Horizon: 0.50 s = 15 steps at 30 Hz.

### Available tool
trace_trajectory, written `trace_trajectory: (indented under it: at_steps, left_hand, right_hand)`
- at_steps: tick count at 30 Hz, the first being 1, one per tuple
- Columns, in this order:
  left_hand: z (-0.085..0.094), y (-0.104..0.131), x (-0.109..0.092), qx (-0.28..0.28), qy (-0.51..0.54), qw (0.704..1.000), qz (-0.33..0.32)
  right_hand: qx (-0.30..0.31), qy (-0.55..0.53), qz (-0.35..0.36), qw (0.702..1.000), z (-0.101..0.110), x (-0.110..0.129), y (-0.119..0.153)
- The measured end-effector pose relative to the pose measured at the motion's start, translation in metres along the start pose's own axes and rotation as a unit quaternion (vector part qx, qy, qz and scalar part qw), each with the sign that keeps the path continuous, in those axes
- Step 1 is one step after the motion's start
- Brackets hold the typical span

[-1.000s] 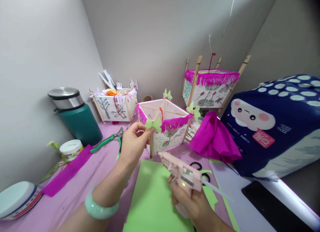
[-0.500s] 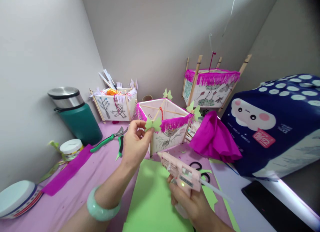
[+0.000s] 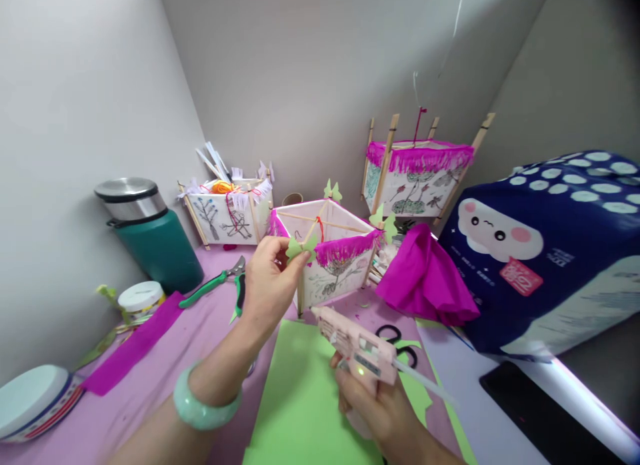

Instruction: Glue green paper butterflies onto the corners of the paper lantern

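Left hand (image 3: 267, 285) pinching green paper bow (image 3: 301, 247) against lantern (image 3: 333, 255) corner; right hand (image 3: 377, 405) gripping pink glue gun (image 3: 354, 345).

Three lanterns (image 3: 327, 251), four green bows (image 3: 301, 247), two hands (image 3: 267, 285).

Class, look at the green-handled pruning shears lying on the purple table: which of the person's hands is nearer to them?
The left hand is nearer: it is just right of the green-handled pruning shears, pinching a green paper butterfly. The right hand is farther right and nearer the camera, gripping the pink glue gun.
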<state>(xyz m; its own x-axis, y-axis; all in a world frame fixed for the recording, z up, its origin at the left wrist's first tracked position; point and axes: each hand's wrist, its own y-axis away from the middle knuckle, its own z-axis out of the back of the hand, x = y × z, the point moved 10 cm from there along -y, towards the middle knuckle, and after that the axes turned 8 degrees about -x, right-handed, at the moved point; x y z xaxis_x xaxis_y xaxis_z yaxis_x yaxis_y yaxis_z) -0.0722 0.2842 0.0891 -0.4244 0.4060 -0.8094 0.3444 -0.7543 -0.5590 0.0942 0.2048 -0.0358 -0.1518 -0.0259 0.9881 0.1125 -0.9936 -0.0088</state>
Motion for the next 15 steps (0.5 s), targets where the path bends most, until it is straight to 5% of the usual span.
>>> trace_trajectory:
  at_steps: [10,15]
  left_hand:
    - [0.000,-0.002,0.006,-0.005,0.022,0.999,0.032]
    - [0.007,-0.003,-0.005,0.044,0.008,0.999,0.027]
  right_hand:
    - [-0.004,0.001,-0.001,1.000,0.000,0.001,0.000]
    - [-0.024,-0.008,0.011,1.000,0.004,0.005,0.000]
